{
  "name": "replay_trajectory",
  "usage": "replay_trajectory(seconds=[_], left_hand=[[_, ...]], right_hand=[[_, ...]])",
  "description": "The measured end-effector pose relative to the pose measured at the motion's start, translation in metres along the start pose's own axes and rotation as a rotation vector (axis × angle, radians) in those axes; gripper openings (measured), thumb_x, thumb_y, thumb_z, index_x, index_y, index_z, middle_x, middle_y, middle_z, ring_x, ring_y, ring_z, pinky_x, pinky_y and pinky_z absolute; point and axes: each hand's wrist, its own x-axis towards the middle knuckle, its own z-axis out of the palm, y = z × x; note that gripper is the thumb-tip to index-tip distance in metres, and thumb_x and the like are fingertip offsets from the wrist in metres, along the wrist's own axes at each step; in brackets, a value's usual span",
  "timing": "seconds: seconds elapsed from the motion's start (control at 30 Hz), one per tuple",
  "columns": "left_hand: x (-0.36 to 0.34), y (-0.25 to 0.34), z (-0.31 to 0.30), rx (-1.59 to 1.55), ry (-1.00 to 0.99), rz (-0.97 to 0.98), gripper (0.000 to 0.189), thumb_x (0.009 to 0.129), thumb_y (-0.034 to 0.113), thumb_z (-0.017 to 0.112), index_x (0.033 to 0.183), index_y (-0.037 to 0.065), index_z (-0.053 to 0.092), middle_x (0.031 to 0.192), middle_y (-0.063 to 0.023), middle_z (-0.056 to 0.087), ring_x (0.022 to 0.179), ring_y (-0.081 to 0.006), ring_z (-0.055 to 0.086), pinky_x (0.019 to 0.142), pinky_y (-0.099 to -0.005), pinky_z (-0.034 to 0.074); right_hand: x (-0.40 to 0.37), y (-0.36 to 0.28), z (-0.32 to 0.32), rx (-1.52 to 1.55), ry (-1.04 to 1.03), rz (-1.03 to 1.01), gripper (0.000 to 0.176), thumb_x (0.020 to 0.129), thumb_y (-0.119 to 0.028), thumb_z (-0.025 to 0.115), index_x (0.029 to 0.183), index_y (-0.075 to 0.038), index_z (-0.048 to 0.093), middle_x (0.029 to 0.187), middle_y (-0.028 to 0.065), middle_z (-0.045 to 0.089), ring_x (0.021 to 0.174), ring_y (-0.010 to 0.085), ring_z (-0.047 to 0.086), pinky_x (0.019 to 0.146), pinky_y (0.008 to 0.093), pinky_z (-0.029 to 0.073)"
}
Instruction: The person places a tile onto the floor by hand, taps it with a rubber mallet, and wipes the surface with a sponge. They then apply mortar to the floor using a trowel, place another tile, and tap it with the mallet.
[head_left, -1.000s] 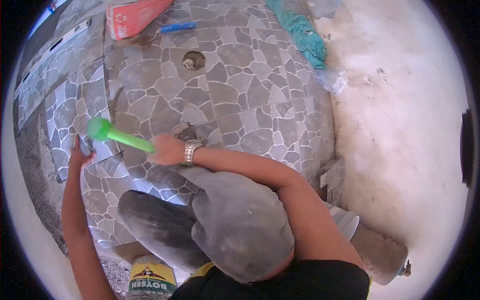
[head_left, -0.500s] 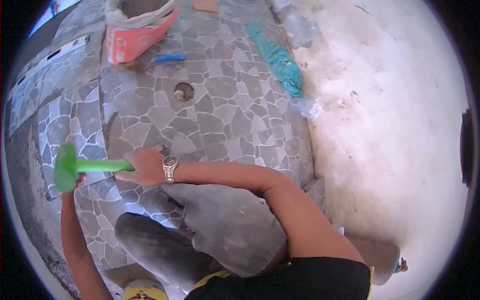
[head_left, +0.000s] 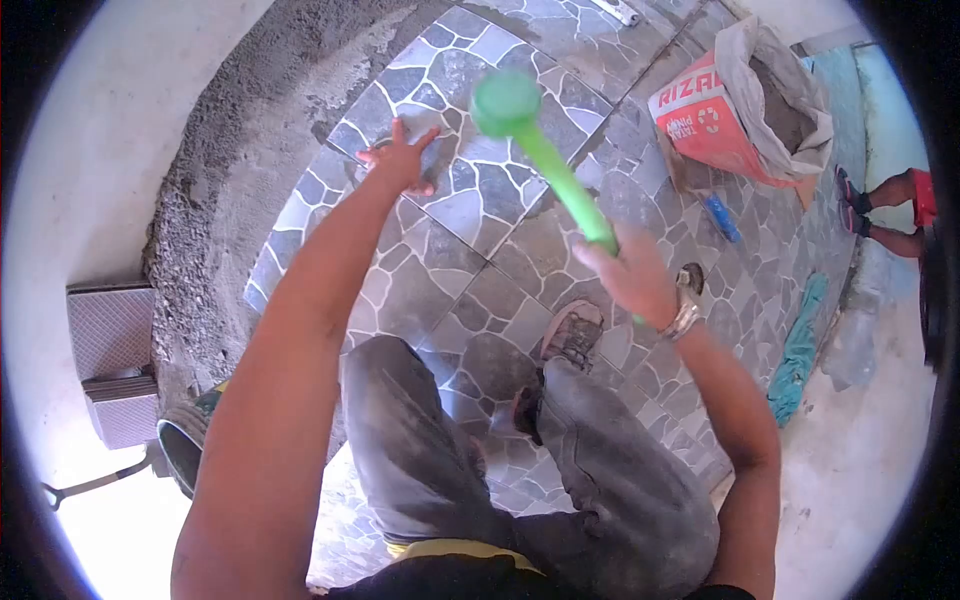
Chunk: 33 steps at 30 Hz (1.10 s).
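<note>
My right hand (head_left: 638, 278) is wrapped round the handle of a green rubber mallet (head_left: 568, 188). The mallet's blurred head hangs over a stone-patterned floor tile (head_left: 458, 212), to the right of my left hand. With fingers spread, my left hand (head_left: 402, 165) rests at that tile near its lower-left edge. Joints with the neighbouring tiles run just below the hand. A metal watch circles my right wrist.
Rough grey mortar (head_left: 215, 190) borders the tiles on the left. Stacked tiles (head_left: 112, 335) and a bucket (head_left: 182, 450) stand lower left. An open cement sack (head_left: 715, 125), a blue object (head_left: 720, 218) and teal cloth (head_left: 798, 350) lie right. Another person's legs (head_left: 895, 195) show far right.
My view has swung left, bringing the mortar strip and tile stack into sight. The mallet has moved from overlapping my left hand to its right. My left hand now shows with fingers spread.
</note>
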Motion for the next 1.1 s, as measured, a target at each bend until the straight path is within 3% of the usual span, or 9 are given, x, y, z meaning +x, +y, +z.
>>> replay_trajectory(seconds=[0.2, 0.3, 0.37, 0.53, 0.6, 0.77, 0.87, 1.0, 1.1], left_hand=[[0.000, 0.004, -0.004, 0.002, 0.005, -0.019, 0.122, 0.061, 0.046, 0.092, 0.153, 0.056, 0.012, 0.166, -0.0205, 0.003, 0.133, -0.0516, 0.047, 0.101, -0.0783, 0.035], [-0.003, 0.001, -0.006, -0.005, 0.030, 0.014, 0.120, 0.061, 0.047, 0.092, 0.153, 0.056, 0.015, 0.166, -0.0211, 0.005, 0.132, -0.0526, 0.047, 0.100, -0.0782, 0.036], [-0.003, 0.001, 0.000, 0.002, 0.027, -0.001, 0.120, 0.060, 0.048, 0.092, 0.153, 0.055, 0.017, 0.166, -0.0210, 0.005, 0.132, -0.0525, 0.047, 0.100, -0.0788, 0.036], [0.004, 0.000, 0.002, -0.026, 0.046, 0.012, 0.122, 0.056, 0.051, 0.092, 0.152, 0.056, 0.018, 0.166, -0.0213, 0.006, 0.132, -0.0516, 0.047, 0.097, -0.0812, 0.034], [-0.001, 0.002, -0.004, -0.015, 0.030, 0.012, 0.122, 0.057, 0.049, 0.092, 0.153, 0.055, 0.018, 0.166, -0.0212, 0.005, 0.133, -0.0507, 0.047, 0.098, -0.0802, 0.035], [-0.010, 0.007, -0.015, 0.023, -0.010, 0.000, 0.124, 0.062, 0.049, 0.091, 0.155, 0.054, 0.008, 0.166, -0.0199, 0.005, 0.134, -0.0444, 0.050, 0.104, -0.0738, 0.035], [-0.010, 0.010, -0.018, 0.044, -0.030, -0.014, 0.125, 0.063, 0.049, 0.090, 0.155, 0.053, 0.006, 0.166, -0.0200, 0.005, 0.131, -0.0448, 0.052, 0.105, -0.0721, 0.036], [-0.012, 0.013, -0.024, 0.074, -0.049, -0.018, 0.124, 0.063, 0.049, 0.090, 0.156, 0.051, 0.008, 0.167, -0.0186, 0.004, 0.141, -0.0454, 0.039, 0.106, -0.0751, 0.032], [-0.013, 0.015, -0.024, 0.159, 0.003, 0.029, 0.126, 0.060, 0.048, 0.091, 0.157, 0.048, 0.010, 0.168, -0.0112, 0.001, 0.147, -0.0473, 0.025, 0.106, -0.0783, 0.029]], right_hand=[[0.026, -0.038, -0.001, 0.180, 0.194, -0.230, 0.044, 0.090, -0.045, 0.070, 0.092, -0.001, 0.066, 0.062, 0.0137, 0.062, 0.055, 0.0249, 0.061, 0.054, 0.0395, 0.045], [0.048, 0.040, 0.070, 0.118, 0.222, -0.155, 0.052, 0.091, -0.053, 0.066, 0.090, -0.001, 0.066, 0.059, 0.0125, 0.061, 0.053, 0.0229, 0.062, 0.052, 0.0394, 0.046], [0.062, 0.097, 0.102, -0.032, 0.092, -0.031, 0.057, 0.091, -0.058, 0.063, 0.088, -0.001, 0.065, 0.058, 0.0117, 0.061, 0.053, 0.0229, 0.062, 0.050, 0.0389, 0.047], [0.044, 0.047, 0.072, 0.135, 0.041, 0.112, 0.063, 0.091, -0.065, 0.056, 0.084, -0.003, 0.064, 0.059, 0.0159, 0.062, 0.055, 0.0321, 0.064, 0.052, 0.0429, 0.049], [0.045, 0.051, 0.077, 0.130, 0.175, -0.029, 0.062, 0.094, -0.062, 0.052, 0.082, -0.003, 0.063, 0.064, 0.0180, 0.063, 0.059, 0.0358, 0.064, 0.056, 0.0459, 0.050], [0.082, 0.100, 0.094, -0.018, 0.160, -0.029, 0.059, 0.099, -0.056, 0.047, 0.082, -0.001, 0.060, 0.068, 0.0216, 0.064, 0.065, 0.0420, 0.064, 0.059, 0.0512, 0.048], [0.094, 0.083, 0.078, 0.056, 0.213, -0.057, 0.053, 0.100, -0.049, 0.050, 0.086, 0.000, 0.061, 0.068, 0.0232, 0.062, 0.065, 0.0428, 0.062, 0.060, 0.0507, 0.047], [0.068, 0.025, 0.040, 0.327, 0.269, -0.044, 0.050, 0.101, -0.045, 0.049, 0.084, 0.001, 0.061, 0.067, 0.0229, 0.060, 0.064, 0.0421, 0.060, 0.060, 0.0484, 0.045], [0.066, 0.027, 0.043, 0.391, 0.386, -0.264, 0.049, 0.099, -0.045, 0.055, 0.084, 0.001, 0.062, 0.068, 0.0246, 0.062, 0.066, 0.0440, 0.064, 0.059, 0.0509, 0.048]])
